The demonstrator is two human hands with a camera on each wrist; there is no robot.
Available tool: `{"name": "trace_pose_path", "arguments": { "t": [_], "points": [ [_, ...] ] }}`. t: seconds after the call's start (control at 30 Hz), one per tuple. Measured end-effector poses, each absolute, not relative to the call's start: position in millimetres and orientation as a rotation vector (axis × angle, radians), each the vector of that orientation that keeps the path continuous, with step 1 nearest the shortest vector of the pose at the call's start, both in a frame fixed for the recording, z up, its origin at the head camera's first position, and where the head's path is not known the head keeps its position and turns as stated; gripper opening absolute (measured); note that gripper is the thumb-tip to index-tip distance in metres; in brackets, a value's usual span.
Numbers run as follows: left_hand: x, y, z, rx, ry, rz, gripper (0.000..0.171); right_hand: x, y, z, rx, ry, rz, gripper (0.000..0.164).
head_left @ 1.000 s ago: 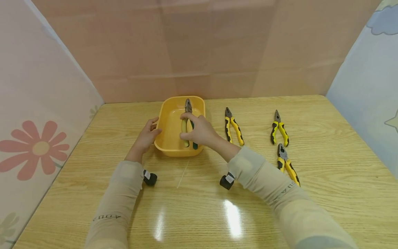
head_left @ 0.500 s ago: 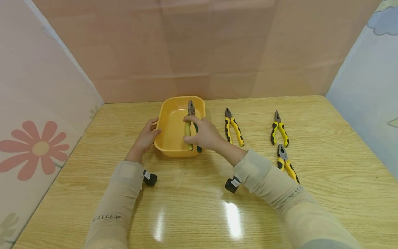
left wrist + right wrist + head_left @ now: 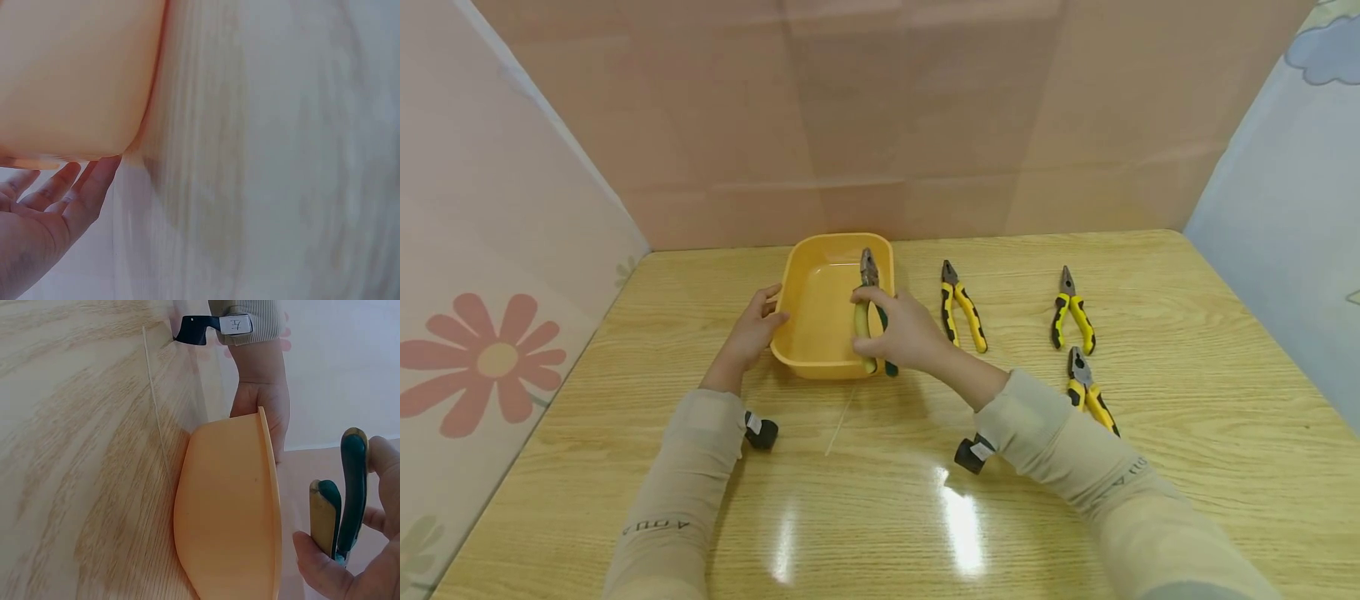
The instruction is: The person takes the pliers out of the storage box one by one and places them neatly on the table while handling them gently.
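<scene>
My left hand holds the left rim of a yellow-orange plastic basin, thumb over the edge and fingers along the outside. In the left wrist view those fingers touch the basin wall. Over the basin's right side, my right hand grips a pair of combination pliers, its dark metal head pointing to the back. Thumb and fingers close round the green-and-yellow handles, which stand a little apart in the right wrist view. They are above the basin rim.
Right of the basin lie pliers with yellow-and-black handles. Farther right are long-nose pliers and, nearer, another pair of pliers, partly behind my right sleeve. A thin pale strip lies before the basin. A brown wall rises behind the table.
My right hand has shifted right and slightly nearer with the combination pliers, from over the basin's middle towards its right rim. The left hand and basin stay put.
</scene>
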State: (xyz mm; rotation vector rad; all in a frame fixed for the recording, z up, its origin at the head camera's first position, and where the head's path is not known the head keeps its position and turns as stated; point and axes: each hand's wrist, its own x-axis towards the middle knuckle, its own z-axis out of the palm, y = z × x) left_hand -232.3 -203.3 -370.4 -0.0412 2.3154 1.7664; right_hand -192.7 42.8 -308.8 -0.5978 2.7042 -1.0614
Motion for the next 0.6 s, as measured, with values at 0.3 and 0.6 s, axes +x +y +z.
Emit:
{"name": "trace_pose_path", "arguments": {
  "t": [0.3, 0.6],
  "points": [
    [-232.3, -201.4, -368.4, -0.016, 2.321, 1.775, 0.054, -188.8, 49.5, -308.9, -0.595, 2.715, -1.056, 0.055],
    [-231.2, -202.0, -371.3, -0.015, 2.308, 1.781, 0.054, -185.2, 55.3, -312.9, -0.581, 2.698, -1.08, 0.054]
  ]
}}
